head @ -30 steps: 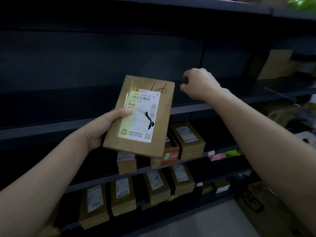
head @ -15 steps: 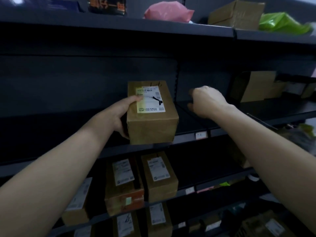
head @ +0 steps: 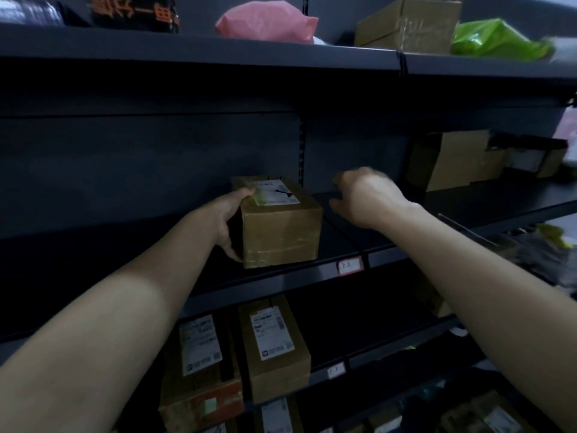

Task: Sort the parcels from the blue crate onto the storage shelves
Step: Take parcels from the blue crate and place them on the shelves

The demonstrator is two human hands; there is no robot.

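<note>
A brown cardboard parcel [head: 281,228] with a white label on top sits on the dark middle shelf [head: 281,281], near its front edge. My left hand [head: 229,220] grips the parcel's left side, thumb on the label's corner. My right hand [head: 365,198] hovers just right of the parcel with fingers loosely curled, holding nothing and blurred. The blue crate is out of view.
Two labelled boxes [head: 274,345] stand on the shelf below. A pink bag [head: 265,21], a cardboard box [head: 406,23] and a green bag [head: 496,39] lie on the top shelf. More boxes [head: 452,160] sit at the right of the middle shelf. A price tag [head: 349,265] marks the shelf edge.
My left hand has carried the parcel from in front of me up and forward onto the middle shelf, laying it flat. The view has tilted upward. My right hand has stayed beside it.
</note>
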